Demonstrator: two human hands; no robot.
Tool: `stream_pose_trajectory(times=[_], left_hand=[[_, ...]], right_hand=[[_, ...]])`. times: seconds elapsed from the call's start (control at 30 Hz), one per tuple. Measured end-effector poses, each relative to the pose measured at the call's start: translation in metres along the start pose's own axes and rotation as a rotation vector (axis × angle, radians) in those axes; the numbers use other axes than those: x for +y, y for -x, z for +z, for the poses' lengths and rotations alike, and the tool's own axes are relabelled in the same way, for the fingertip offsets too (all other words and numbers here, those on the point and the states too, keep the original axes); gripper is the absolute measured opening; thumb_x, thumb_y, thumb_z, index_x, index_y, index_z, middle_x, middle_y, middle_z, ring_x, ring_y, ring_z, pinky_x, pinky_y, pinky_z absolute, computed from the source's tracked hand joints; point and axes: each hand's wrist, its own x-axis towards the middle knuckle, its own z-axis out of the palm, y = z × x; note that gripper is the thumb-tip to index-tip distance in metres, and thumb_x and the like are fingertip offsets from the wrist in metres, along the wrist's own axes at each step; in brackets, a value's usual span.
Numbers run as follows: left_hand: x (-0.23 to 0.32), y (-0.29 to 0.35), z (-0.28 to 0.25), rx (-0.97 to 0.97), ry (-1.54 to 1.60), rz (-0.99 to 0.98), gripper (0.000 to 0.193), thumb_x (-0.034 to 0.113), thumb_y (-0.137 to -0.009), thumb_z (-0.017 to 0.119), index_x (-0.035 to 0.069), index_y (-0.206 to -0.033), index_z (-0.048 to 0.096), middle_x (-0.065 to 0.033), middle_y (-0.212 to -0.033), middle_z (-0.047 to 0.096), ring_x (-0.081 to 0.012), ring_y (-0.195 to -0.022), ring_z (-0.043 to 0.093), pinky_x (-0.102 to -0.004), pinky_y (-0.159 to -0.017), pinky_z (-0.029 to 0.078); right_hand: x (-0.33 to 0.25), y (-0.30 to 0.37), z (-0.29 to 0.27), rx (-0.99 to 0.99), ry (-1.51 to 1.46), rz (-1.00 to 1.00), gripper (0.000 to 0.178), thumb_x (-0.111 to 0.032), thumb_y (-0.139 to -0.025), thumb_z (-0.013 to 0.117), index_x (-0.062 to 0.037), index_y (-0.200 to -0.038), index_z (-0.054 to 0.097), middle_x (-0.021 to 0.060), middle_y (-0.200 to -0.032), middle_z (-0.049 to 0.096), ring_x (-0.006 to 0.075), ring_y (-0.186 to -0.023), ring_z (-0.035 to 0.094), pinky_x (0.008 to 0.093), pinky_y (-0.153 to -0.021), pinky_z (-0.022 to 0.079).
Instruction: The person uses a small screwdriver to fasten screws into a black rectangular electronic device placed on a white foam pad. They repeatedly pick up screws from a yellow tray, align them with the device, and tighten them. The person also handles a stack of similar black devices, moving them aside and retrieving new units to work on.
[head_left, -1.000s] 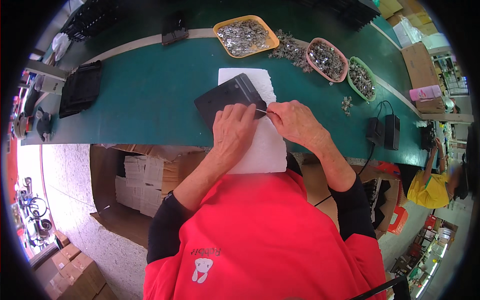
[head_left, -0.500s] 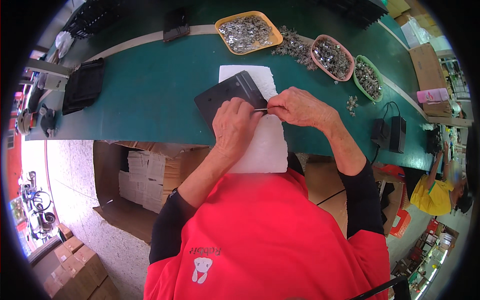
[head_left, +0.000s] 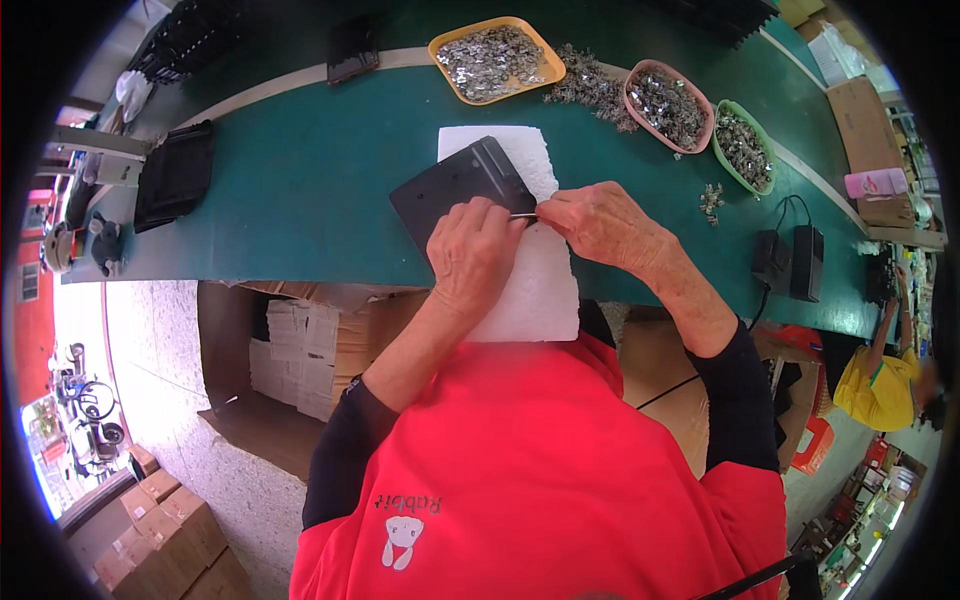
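My left hand (head_left: pixel 472 252) is curled over the near edge of a flat black plastic panel (head_left: pixel 455 184), its fingers bent and closed on it. The panel lies tilted across a white foam slab (head_left: pixel 527 305). My right hand (head_left: pixel 603 222) pinches a thin metal rod (head_left: pixel 522 216) at the panel's right corner. The rod spans the small gap between both hands, and its ends are hidden by the fingers.
On the green table (head_left: pixel 300 190), a yellow tray (head_left: pixel 552 68), a pink tray (head_left: pixel 707 118) and a green tray (head_left: pixel 768 172) hold small metal clips. Loose clips (head_left: pixel 592 88) lie between trays. Black adapters (head_left: pixel 807 262) sit right, black trays (head_left: pixel 175 175) left. Another person (head_left: pixel 878 388) is at far right.
The view has shifted slightly. Both hands keep their hold at the same corner of the panel, with the thin rod still between them.
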Motion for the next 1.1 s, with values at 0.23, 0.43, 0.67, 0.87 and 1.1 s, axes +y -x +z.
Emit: stream_pose_trajectory(times=[0.23,0.43,0.67,0.87,1.1], left_hand=[[0.0,0.001,0.002,-0.022,-0.011,0.042,0.016,0.018,-0.072,0.074,0.008,-0.074,0.061,-0.0031,-0.077,0.059,-0.0227,-0.074,0.06,-0.0344,-0.065,0.048],[-0.004,0.003,0.002,-0.075,-0.05,0.028,0.017,0.019,-0.072,0.074,0.009,-0.078,0.062,-0.0029,-0.082,0.06,-0.0225,-0.076,0.061,-0.0346,-0.066,0.048],[-0.003,0.003,-0.011,-0.051,0.08,0.069,0.028,0.018,-0.072,0.073,0.006,-0.094,0.061,-0.0088,-0.089,0.059,-0.027,-0.077,0.059,-0.0368,-0.066,0.047],[-0.006,0.0,-0.01,-0.073,0.16,-0.079,0.04,0.018,-0.074,0.074,0.004,-0.108,0.059,-0.0107,-0.105,0.058,-0.0292,-0.089,0.062,-0.0376,-0.073,0.051],[-0.01,-0.006,-0.005,-0.162,0.077,0.001,0.052,0.017,-0.072,0.075,-0.001,-0.117,0.056,-0.0209,-0.125,0.051,-0.032,-0.089,0.06,-0.0389,-0.075,0.051]], right_hand=[[-0.001,0.009,0.004,0.084,0.021,-0.063,0.002,-0.008,-0.078,0.058,-0.0072,-0.077,0.056,0.0087,-0.073,0.06,0.0294,-0.069,0.064,0.0383,-0.058,0.051],[-0.006,0.013,0.005,0.103,0.049,-0.047,0.004,-0.009,-0.079,0.059,-0.0074,-0.077,0.055,0.008,-0.073,0.058,0.0288,-0.068,0.064,0.0379,-0.058,0.051],[-0.006,0.014,0.003,0.211,-0.142,0.0,0.007,-0.01,-0.086,0.058,-0.0056,-0.088,0.062,0.0119,-0.078,0.062,0.0319,-0.073,0.064,0.04,-0.06,0.051],[-0.006,-0.005,-0.011,0.213,-0.323,0.376,0.011,-0.011,-0.09,0.057,-0.001,-0.092,0.061,0.0185,-0.081,0.064,0.0391,-0.076,0.062,0.0433,-0.065,0.051],[-0.006,-0.049,-0.007,0.464,-0.969,0.401,0.01,-0.01,-0.096,0.054,-0.0037,-0.1,0.061,0.0043,-0.079,0.063,0.0129,-0.067,0.058,0.0282,-0.064,0.047]])
